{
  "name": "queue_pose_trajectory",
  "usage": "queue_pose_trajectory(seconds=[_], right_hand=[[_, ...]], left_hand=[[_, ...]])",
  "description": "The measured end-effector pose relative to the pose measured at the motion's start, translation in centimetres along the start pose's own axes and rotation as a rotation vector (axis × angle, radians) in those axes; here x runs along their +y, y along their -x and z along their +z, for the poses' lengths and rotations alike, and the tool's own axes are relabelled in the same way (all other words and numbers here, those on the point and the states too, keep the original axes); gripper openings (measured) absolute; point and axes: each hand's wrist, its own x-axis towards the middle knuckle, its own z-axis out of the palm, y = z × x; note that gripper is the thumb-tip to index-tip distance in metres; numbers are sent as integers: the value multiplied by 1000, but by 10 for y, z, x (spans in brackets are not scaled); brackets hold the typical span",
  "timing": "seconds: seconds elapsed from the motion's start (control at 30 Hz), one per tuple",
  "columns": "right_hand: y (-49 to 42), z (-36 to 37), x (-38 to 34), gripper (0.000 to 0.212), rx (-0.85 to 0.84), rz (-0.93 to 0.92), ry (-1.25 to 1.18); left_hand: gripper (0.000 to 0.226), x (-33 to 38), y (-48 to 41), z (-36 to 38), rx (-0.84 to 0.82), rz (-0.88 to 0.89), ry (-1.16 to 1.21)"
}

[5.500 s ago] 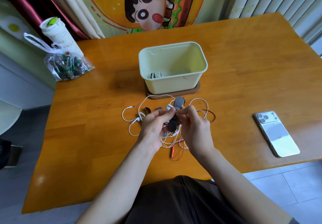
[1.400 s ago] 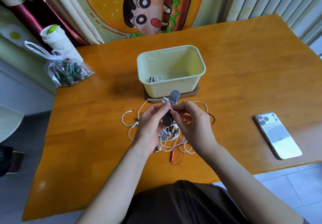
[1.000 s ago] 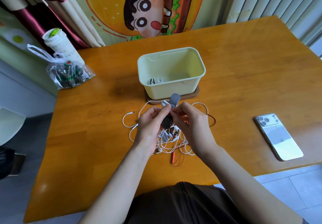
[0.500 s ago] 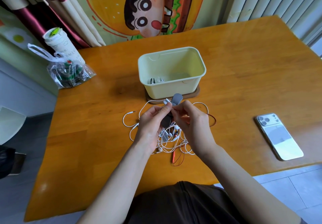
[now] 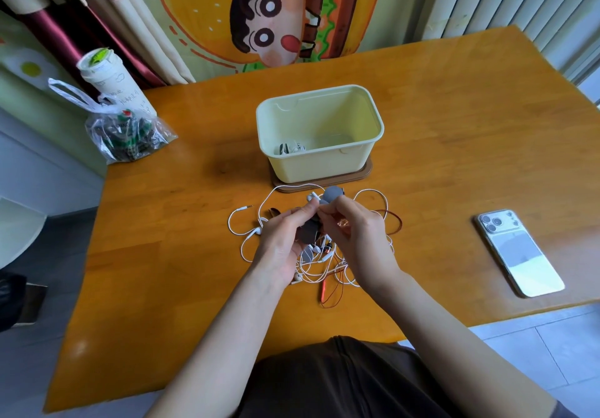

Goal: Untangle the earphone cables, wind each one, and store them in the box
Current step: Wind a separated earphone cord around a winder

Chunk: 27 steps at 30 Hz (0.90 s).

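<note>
grey strap (image 5: 331, 194) between pinching hands, left (image 5: 285, 242) and right (image 5: 357, 235)

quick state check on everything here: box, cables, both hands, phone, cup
box, open, no lid on
wound earphone, lying inside the box, left end
cable tangle, tangled, lying in front of the box
grey strap, held up between both hands
left hand, pinching the grey strap
right hand, pinching the grey strap
phone, face down
cup, lid on
</note>
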Motion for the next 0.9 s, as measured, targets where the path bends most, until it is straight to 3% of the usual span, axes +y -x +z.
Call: queue_pose_trajectory(seconds=[0.47,0.73,0.9], right_hand=[[-5,4,-5,6,86,89,-87],[-7,-2,-13,6,105,230,-228],[-12,-4,-13,7,74,261,-243]], left_hand=[[23,1,4,0,-63,65,25],[12,2,10,-1,-158,191,-37],[4,3,9,-2,-128,193,-20]])
